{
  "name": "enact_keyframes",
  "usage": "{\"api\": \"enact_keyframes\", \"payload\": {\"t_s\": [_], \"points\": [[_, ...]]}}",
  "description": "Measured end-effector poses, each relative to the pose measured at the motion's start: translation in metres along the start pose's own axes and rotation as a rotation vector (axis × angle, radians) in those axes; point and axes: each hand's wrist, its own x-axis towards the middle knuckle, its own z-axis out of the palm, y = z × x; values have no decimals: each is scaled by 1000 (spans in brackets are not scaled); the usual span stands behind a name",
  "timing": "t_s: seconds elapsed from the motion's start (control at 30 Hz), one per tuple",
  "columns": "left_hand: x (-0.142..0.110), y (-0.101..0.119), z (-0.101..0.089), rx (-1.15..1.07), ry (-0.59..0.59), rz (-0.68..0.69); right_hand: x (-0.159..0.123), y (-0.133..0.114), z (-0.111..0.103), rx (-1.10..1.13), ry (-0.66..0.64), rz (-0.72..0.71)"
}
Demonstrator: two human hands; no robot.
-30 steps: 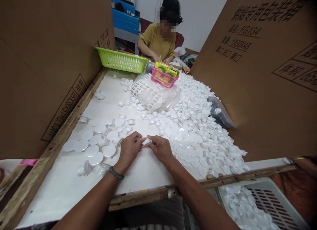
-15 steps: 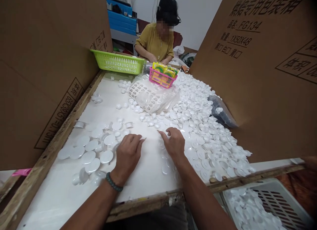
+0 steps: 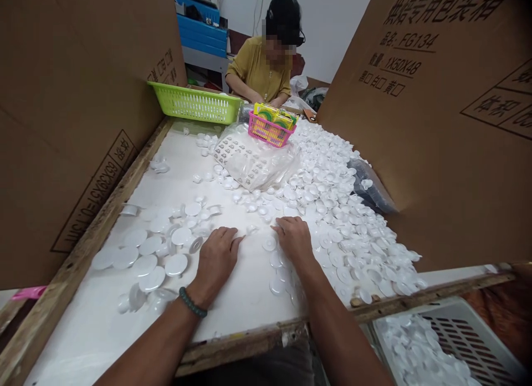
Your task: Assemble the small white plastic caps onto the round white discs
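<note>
My left hand, with a dark beaded bracelet at its wrist, rests low over the white tabletop. Its thumb and forefinger are apart, and nothing shows between them. My right hand is opposite, fingers bent, thumb and forefinger slightly parted. A small white plastic piece lies in the gap between both hands. Left of my left hand spread larger white round plastic caps, some on edge. Several thin whitish discs lie beside and below my right hand.
Small white plastic parts cover the table's right side. Further back are a plastic bag, a pink basket of yellow packets and a green basket. Cardboard walls flank the table. A person works opposite. A crate stands below right.
My hands have drawn slightly apart, the right one shifting a little to the right. A small white piece now shows on the table between them. The view has shifted slightly.
</note>
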Motion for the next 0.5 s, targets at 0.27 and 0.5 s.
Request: {"api": "enact_keyframes", "payload": {"t_s": [0.27, 0.5], "points": [[2, 1, 0, -221, -38, -143, -5, -27, -5, 397, 195, -109], [-6, 0, -3, -332, -158, -16, -12, -49, -7, 601, -36, -316]]}}
